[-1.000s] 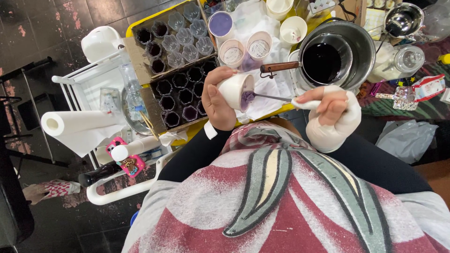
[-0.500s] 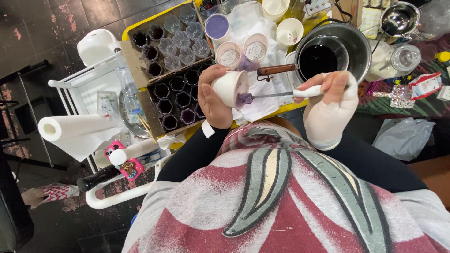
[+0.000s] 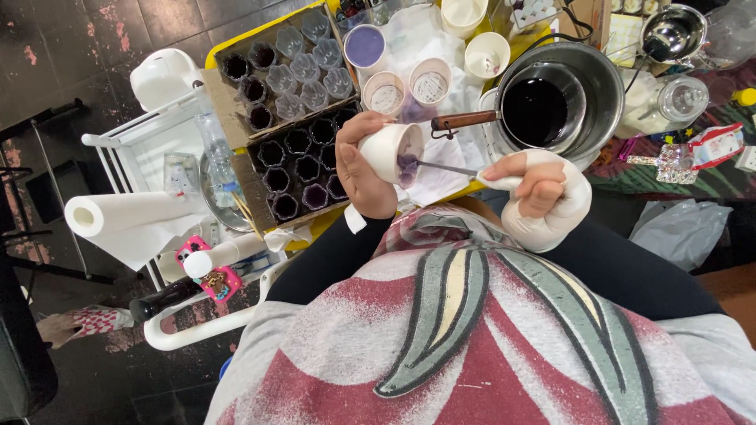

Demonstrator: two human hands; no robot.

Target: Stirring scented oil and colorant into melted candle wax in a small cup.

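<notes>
My left hand (image 3: 358, 169) grips a small white paper cup (image 3: 388, 149), tilted on its side with purple stuff inside. My right hand (image 3: 535, 185), wrapped in a white bandage at the wrist, holds a thin metal spoon (image 3: 449, 168) whose tip is inside the cup. Just beyond the cup lies a cardboard tray (image 3: 264, 201) of small moulds, several filled with dark purple. A saucepan (image 3: 543, 110) of dark liquid with a wooden handle sits in a larger metal pot to the right.
More paper cups (image 3: 431, 81) stand on white paper behind my hands. A second tray of clear moulds (image 3: 303, 59) lies farther back. A paper towel roll (image 3: 118, 214) and a white trolley (image 3: 157, 149) are at left. A steel bowl (image 3: 673, 31) and glass jar (image 3: 681, 98) stand at right.
Both hands have stayed together with the spoon in the cup; the spoon has shifted slightly inside it. The view has moved a little.
</notes>
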